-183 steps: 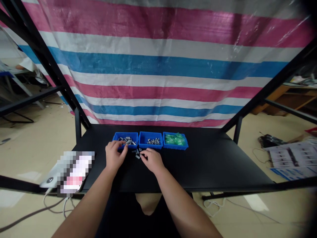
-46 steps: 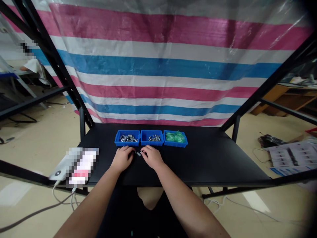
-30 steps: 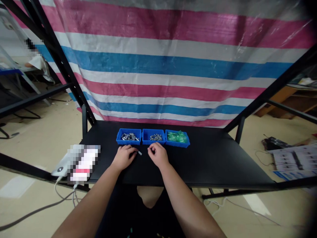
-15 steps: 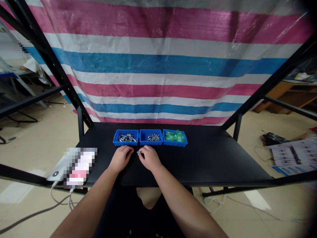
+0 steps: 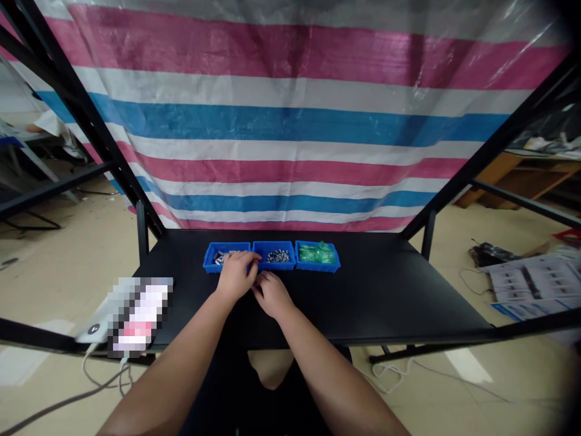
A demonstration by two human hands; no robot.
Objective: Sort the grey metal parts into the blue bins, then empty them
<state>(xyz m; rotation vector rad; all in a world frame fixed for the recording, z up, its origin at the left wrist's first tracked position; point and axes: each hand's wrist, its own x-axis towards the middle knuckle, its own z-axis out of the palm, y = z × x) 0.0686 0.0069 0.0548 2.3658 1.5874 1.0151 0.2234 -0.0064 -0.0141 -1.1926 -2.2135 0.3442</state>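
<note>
Three blue bins stand side by side on the black table. The left bin [image 5: 209, 266] holds small grey and dark pieces, partly covered by my left hand [image 5: 236, 272]. Small metallic cylinders [image 5: 278, 256] lie in the middle bin [image 5: 261, 247]. My left hand's fingers reach over that bin's near left corner, with thumb and fingers apart and nothing visible between them. Just in front of the middle bin, my right hand [image 5: 273, 295] has its fingers pinched together close below the left hand. The small grey piece in its pinch is mostly hidden now.
Green plastic packets [image 5: 318, 252] fill the right bin [image 5: 333, 265]. A pixelated phone-like device [image 5: 140, 318] and a white device with cables [image 5: 97, 324] lie at the table's left edge. A striped sheet [image 5: 285, 127] hangs behind the table [image 5: 385, 290] within a black frame.
My left hand has moved forward and right, from in front of the left bin to the middle bin's corner. The right hand stays nearly in place. The view has shifted slightly.
</note>
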